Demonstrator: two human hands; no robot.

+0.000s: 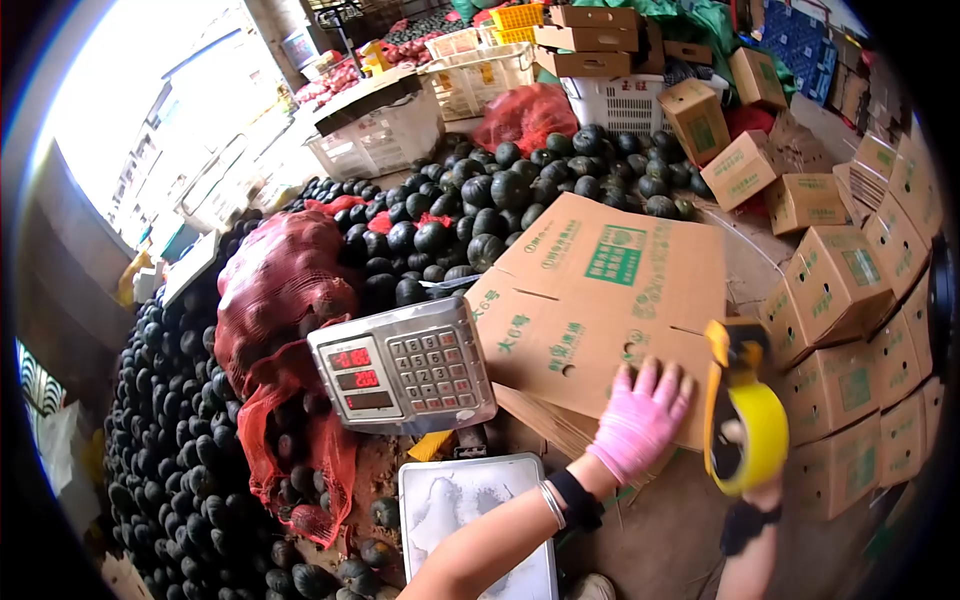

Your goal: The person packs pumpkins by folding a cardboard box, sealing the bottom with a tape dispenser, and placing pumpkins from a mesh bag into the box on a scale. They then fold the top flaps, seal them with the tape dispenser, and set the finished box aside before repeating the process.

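My left hand, in a pink glove, lies on the near edge of a flattened cardboard box printed in green. Its fingers are stretched out and somewhat apart on the cardboard. My right hand is closed around a tape dispenser, an orange-and-black tool loaded with a roll of yellow tape. The roll hides most of that hand. More flat cardboard is stacked beneath the top sheet. Left of the cardboard stands a weighing scale's display with red digits and a keypad; its metal platform is below.
Dark green squashes cover the floor at left and behind the cardboard. A red mesh sack lies left of the scale. Made-up cartons are stacked at right. White crates stand at the back.
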